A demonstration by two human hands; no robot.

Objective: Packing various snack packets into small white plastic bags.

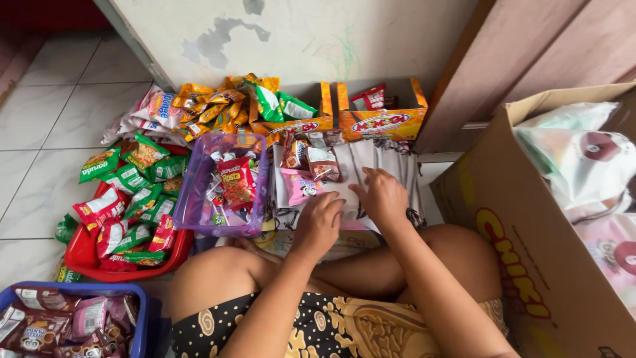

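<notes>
Item: snack sorting on a tiled floor, seen from above; landmark is the clear purple tray (196, 174).

- Left hand (319, 225): just right of the purple tray, fingers curled down onto a flat striped sheet (387, 162) that carries sachets; whether it pinches anything cannot be told.
- Right hand (383, 195): further right of the tray, touching the same sheet, fingers bent; grip likewise unclear.
- Pink sachet (299, 186): between the tray and the left hand, lying on the sheet.
- Brown sachets (311, 156): just beyond the pink one, right of the tray's far corner.
- Purple tray contents: a red packet (236, 180) and small sweets.
- Red basket (83, 255): left of the tray, full of red and green packets.
- Orange cartons (379, 120): beyond the tray, against the wall.
- Large brown carton (523, 225): well right of the tray.
- Blue basket (140, 318): nearer than the tray, to its left.

Step, as judged: arranging sachets on the sheet. The next move would call for a clean pinch on one thin sachet without dragging its neighbours.
</notes>
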